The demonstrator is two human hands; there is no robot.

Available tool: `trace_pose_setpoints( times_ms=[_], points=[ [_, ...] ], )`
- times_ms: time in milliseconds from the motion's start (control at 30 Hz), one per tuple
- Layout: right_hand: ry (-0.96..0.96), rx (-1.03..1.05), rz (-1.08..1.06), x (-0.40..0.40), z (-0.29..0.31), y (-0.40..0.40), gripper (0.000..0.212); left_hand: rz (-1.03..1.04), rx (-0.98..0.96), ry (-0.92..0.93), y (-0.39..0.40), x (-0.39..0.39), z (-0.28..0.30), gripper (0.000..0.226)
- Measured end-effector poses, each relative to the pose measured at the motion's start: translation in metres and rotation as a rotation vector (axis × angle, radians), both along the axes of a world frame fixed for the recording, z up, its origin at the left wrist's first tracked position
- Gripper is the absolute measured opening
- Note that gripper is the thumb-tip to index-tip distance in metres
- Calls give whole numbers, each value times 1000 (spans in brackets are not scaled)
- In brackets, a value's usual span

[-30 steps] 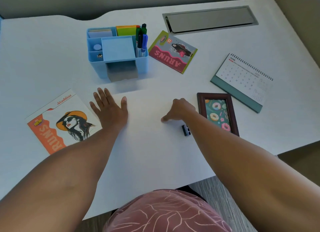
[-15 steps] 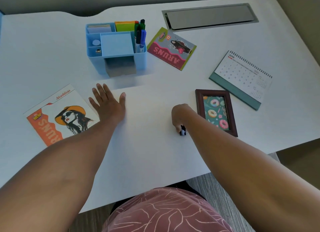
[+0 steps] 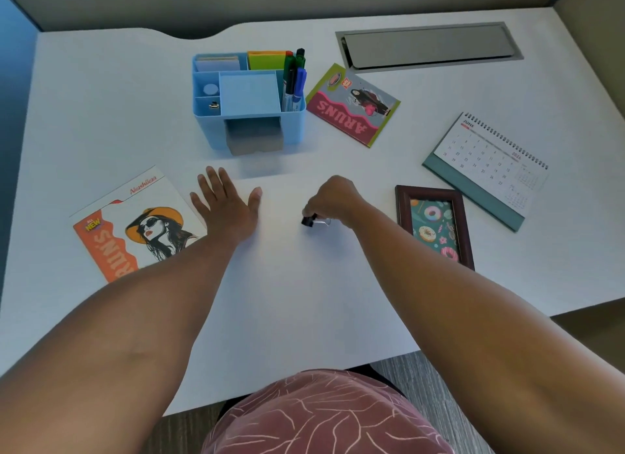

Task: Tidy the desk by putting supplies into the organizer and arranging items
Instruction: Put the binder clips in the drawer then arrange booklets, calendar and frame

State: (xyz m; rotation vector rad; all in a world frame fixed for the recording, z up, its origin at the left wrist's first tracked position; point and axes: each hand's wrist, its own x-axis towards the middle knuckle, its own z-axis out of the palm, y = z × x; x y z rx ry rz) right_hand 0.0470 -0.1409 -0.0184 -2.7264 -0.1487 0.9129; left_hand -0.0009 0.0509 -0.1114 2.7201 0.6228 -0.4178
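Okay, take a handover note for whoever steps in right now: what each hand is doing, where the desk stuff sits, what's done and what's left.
Left hand: flat on the desk, holding nothing.
Right hand: pinching a small black binder clip just above the desk.
Done: markers and sticky notes are in the blue organizer.
Left: drop the clip in; arrange the two flyers, photo frame and calendar.

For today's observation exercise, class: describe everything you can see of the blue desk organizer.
The desk organizer is light blue, apparently plastic, standing upright toward the back of the white desk. Its top is split into compartments holding paper pads, upright markers, a small round item and a small clip. A grey drawer juts from its front. Neither hand touches it; a pink card lies close to its right.
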Motion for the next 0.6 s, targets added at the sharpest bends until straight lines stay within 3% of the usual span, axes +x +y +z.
trace_pose_setpoints(
  times_ms=[100,267,433,600],
  points=[
    [-5,176,-163,10,5,13,31,-5,-2,27,1,2,-1,86],
    [46,674,-580,25,19,34,25,-7,-7,64,2,5,0,87],
    [49,873,-712,44,35,58,15,-11,-14,80,4,6,1,89],
    [32,901,-698,56,44,78,11,-7,-5,71,2,5,2,88]
  ],
)
